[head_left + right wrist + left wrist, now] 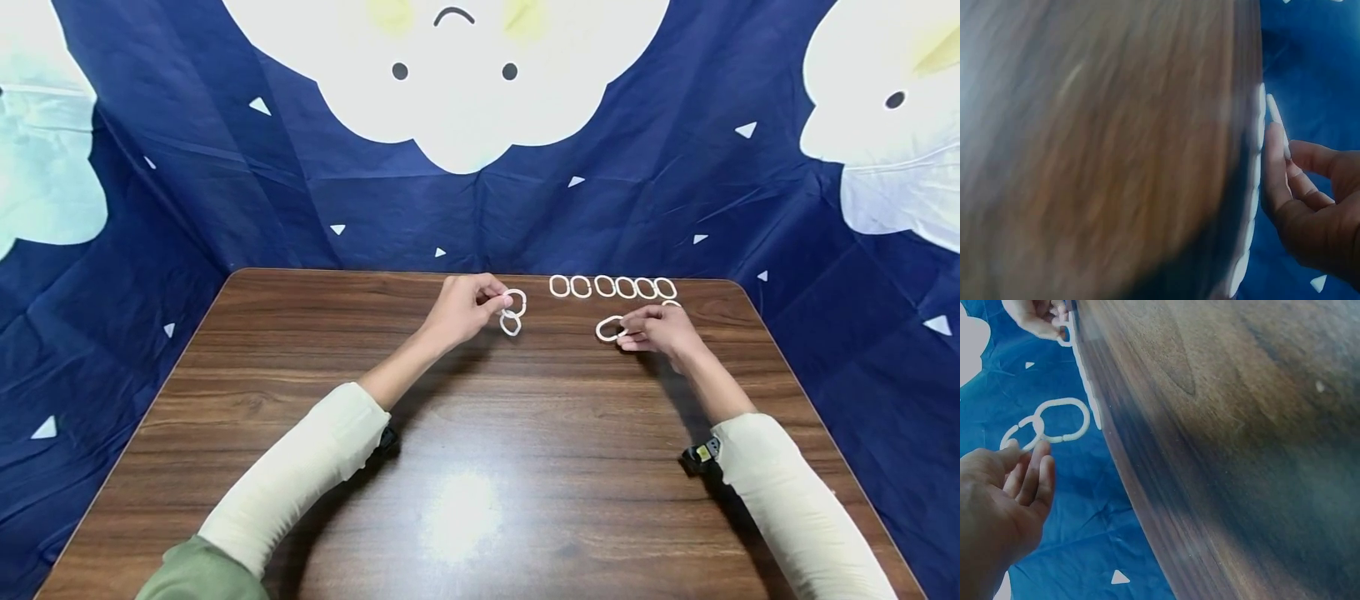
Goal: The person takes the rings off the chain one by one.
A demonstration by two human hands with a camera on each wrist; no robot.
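Note:
My left hand (462, 307) pinches a white oval ring, an open-ended plastic chain link (524, 301), between thumb and fingertips. A second white link (1088, 417) is hooked through it and hangs free; each shows a narrow split in its rim in the left wrist view. To the right, my right hand (660, 331) pinches a separate white link (599, 331) by one end, above the table. Seen edge-on in the right wrist view, that link (1278, 124) lies between thumb and fingers. A gap separates the two hands.
Several more white links (551, 287) lie in a row along the back edge of the brown wooden table (300, 350). Another link (671, 302) is partly hidden behind the right hand. Blue cloth (300, 217) with white clouds hangs behind and at both sides.

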